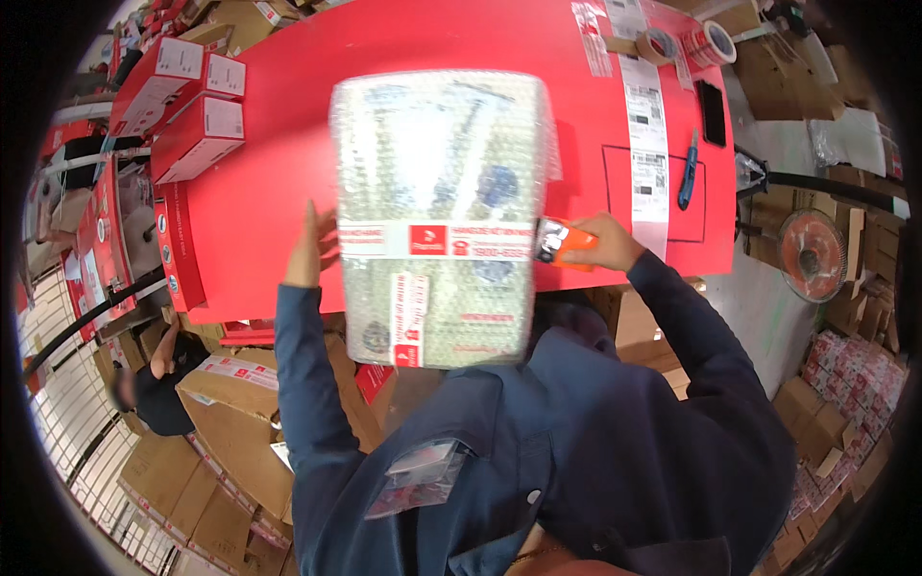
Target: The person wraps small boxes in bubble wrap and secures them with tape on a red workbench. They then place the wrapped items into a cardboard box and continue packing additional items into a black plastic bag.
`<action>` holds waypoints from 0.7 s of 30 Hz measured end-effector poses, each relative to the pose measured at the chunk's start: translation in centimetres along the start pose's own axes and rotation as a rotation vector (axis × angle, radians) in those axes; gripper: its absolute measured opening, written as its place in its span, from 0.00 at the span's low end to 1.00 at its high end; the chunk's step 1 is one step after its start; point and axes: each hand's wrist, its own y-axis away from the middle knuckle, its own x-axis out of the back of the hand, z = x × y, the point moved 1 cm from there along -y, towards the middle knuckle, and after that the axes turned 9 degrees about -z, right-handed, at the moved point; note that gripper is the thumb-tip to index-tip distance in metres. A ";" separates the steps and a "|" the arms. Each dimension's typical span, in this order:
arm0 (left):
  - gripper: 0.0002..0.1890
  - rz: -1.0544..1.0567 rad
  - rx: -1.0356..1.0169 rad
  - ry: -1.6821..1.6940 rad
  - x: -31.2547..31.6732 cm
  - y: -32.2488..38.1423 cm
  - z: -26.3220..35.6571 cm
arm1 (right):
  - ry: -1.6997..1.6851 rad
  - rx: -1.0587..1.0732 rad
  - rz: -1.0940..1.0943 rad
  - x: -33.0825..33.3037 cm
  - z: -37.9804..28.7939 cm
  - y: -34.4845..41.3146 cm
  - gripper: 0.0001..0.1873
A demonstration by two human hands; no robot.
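Note:
A large bubble-wrapped package (439,162) stands before me, its near end reaching past the table's front edge. Printed red-and-white tape (360,241) runs across its width, and a shorter strip (409,309) lies lengthwise near the bottom. My left hand (310,248) is at the package's left side, thumb pointing up; its fingertips are partly hidden by the wrap, so whether it grips is unclear. On the opposite side, my right hand (601,241) grips an orange tape dispenser (573,245), whose head meets the package's right edge at the crosswise tape.
The red table (274,158) carries red boxes (198,137) at left, a strip of printed labels (650,158), a blue utility knife (689,173), a phone (711,111) and tape rolls (709,45) at right. A fan (810,255) stands beyond. Cartons (230,403) and another person (162,392) are at lower left.

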 end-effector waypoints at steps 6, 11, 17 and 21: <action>0.41 0.777 -0.186 -0.808 -8.3 4.6 3.5 | 0.082 -0.164 -0.227 2.8 -5.7 -2.4 0.29; 0.36 0.584 -0.384 -0.442 2.6 1.3 -0.3 | 0.245 0.183 -0.193 1.7 -11.5 -3.0 0.33; 0.36 0.309 -0.382 -0.007 10.9 -3.7 -3.7 | 0.447 -0.214 -0.186 -0.7 -5.9 -9.4 0.34; 0.36 0.135 -0.338 0.171 11.0 -6.0 -4.0 | 0.641 -0.294 -0.060 -5.8 -11.5 -14.0 0.29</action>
